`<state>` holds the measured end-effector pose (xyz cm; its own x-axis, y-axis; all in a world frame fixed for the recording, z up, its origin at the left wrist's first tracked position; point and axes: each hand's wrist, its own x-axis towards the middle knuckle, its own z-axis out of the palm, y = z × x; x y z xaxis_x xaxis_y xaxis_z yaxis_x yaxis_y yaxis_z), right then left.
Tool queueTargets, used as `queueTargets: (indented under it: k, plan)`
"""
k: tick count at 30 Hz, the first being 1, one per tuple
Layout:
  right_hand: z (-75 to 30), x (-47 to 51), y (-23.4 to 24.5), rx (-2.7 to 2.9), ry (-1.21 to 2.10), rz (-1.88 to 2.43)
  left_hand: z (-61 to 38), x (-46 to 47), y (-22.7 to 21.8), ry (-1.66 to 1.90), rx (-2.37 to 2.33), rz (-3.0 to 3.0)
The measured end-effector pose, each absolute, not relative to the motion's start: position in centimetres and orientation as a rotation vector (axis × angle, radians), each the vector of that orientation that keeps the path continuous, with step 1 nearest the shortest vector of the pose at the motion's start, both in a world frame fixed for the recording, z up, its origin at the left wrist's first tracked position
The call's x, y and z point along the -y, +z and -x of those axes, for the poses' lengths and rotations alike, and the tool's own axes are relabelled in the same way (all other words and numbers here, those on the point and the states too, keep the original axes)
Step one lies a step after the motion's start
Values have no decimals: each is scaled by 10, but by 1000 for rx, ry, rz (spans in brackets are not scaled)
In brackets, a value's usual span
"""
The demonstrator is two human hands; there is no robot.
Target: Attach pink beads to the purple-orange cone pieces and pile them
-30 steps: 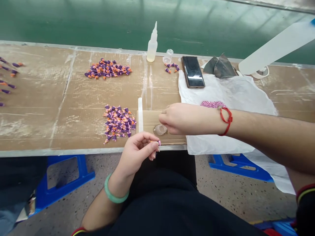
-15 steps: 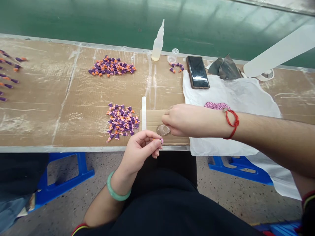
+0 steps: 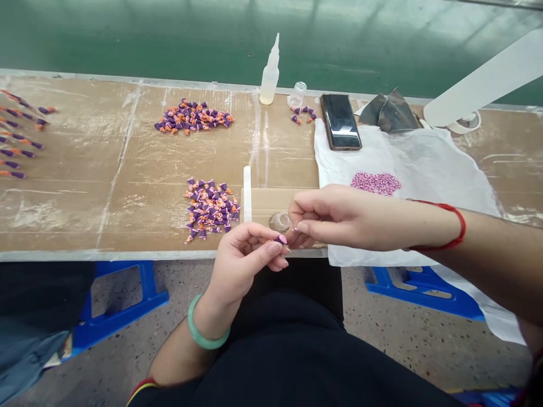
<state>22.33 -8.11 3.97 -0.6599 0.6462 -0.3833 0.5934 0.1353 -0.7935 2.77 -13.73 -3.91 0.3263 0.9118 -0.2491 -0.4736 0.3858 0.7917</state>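
Note:
My left hand (image 3: 246,263), with a green bangle at the wrist, pinches a small purple and orange piece (image 3: 276,240) just off the table's front edge. My right hand (image 3: 339,217), with a red cord at the wrist, is closed in a pinch right beside it, fingertips almost touching the piece; what they hold is too small to make out. Behind the fingers a small puddle of clear glue (image 3: 280,221) lies on a cardboard scrap (image 3: 263,204). A heap of purple and orange pieces (image 3: 208,207) lies just left of the scrap.
A second heap of pieces (image 3: 193,117) lies farther back. A glue bottle (image 3: 270,73), a clear cap (image 3: 298,93) and a phone (image 3: 340,121) stand at the back. Pink beads (image 3: 375,182) lie on a white sheet (image 3: 424,164). A white stick (image 3: 247,194) edges the scrap.
My right hand has drawn back from the glue puddle toward my left hand, and its fingertips now meet the piece held there. The left hand has barely moved.

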Motion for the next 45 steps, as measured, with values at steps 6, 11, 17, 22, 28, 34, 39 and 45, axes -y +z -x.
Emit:
queueTargets:
  k: [6,11,17,22,28,34,39,45]
  plan:
    - [-221,91,48,2301,1638,1182,-32,142,-34,996,-732,-657]
    - [-221,94,49,2284,1632,1170,-32,143,-32,1022,-671,-646]
    - [-219,96,50,2316,1610,1183,-32,143,-31,1035,-640,-652]
    - [-217,97,52,2352,1536,1221,-34,144,-32,1034,-643,-630]
    - [-215,99,57,2437,1405,1247,-37,145,-31,1048,-649,-618]
    - [-212,103,55,2426,1301,1289,-37,146,-30,1095,-677,-633]
    - [-210,105,50,2390,1237,1270,-38,146,-30,1124,-707,-643]
    - [-210,106,50,2384,1163,1255,-40,146,-29,1156,-733,-650]
